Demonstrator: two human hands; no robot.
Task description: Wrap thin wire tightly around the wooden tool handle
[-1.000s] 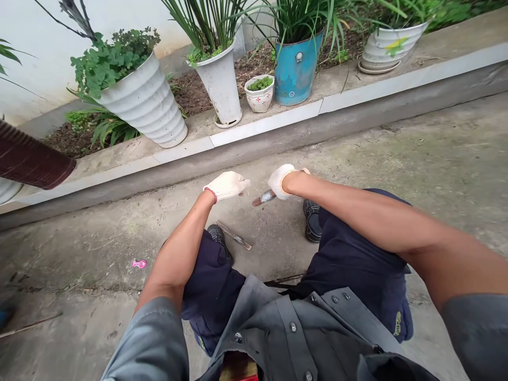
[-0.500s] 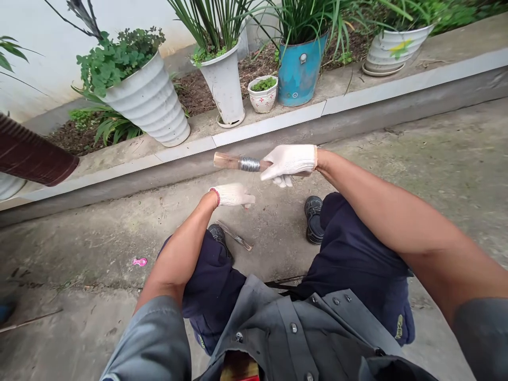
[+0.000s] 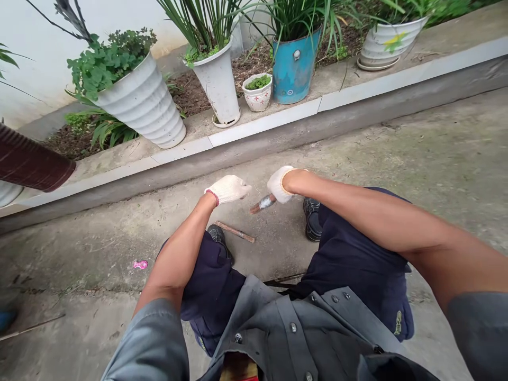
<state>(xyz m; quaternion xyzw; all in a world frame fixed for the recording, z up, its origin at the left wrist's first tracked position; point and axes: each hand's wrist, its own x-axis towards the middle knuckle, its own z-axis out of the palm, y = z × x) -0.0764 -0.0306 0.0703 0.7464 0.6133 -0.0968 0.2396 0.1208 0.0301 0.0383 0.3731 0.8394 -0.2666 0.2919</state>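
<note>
My right hand [image 3: 281, 184], in a white knit glove, is closed round a short wooden stick [image 3: 256, 209] with silvery wire [image 3: 265, 201] wound about it. The stick's free end points down and left, and the rest is hidden in the glove. Left of it, my gloved left hand [image 3: 227, 189] has its fingers curled together; anything inside them is too small to make out. A second wooden stick [image 3: 232, 230] lies on the concrete between my shoes, close to the left one, with a band round it near its right end.
A low ledge [image 3: 257, 126] crosses ahead, carrying a ribbed white pot [image 3: 148, 103], a tall white pot [image 3: 220, 84], a small pot [image 3: 257, 98] and a blue bucket [image 3: 296, 69]. A brown pot [image 3: 35, 164] leans at the left. A pink object [image 3: 140, 264] lies on the ground.
My right hand has dropped lower and turned, so its stick now tilts down to the left instead of lying nearly level. My left hand has risen slightly. The ground stick has shifted and turned a little.
</note>
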